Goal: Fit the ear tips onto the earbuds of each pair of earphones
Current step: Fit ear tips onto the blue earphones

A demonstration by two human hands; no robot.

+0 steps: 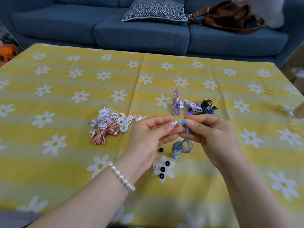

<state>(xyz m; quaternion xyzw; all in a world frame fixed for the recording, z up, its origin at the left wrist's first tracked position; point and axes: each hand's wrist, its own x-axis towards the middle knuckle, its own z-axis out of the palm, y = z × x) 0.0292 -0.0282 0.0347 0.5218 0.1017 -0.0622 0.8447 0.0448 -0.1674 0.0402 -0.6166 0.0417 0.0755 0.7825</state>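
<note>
Both hands meet above the middle of the table (pixel 49 162), which is covered by a yellow cloth printed with white daisies. The right hand (pixel 212 135) pinches a blue earbud (pixel 183 122) between thumb and fingertips, and the earbud's blue cord hangs down to a bundled coil (pixel 182 147) just above the cloth (whether the coil touches the cloth I cannot tell). The left hand (pixel 148 137), with a pearl bracelet (pixel 121 176) on its wrist, has its thumb and forefinger closed on a small pale ear tip (pixel 179 122) pressed against the earbud's nozzle. On the cloth below the hands lie loose ear tips (pixel 160 169), some black and some clear, close together. To the left sits a heap of white and red-striped earphones (pixel 108 125); beyond the hands lies a second heap of purple, white and black earphones (pixel 194 106). Behind the table stands a blue sofa (pixel 82 25) with a patterned cushion (pixel 154 10) and a brown leather bag (pixel 230 15) on its seat, well apart from the table things
</note>
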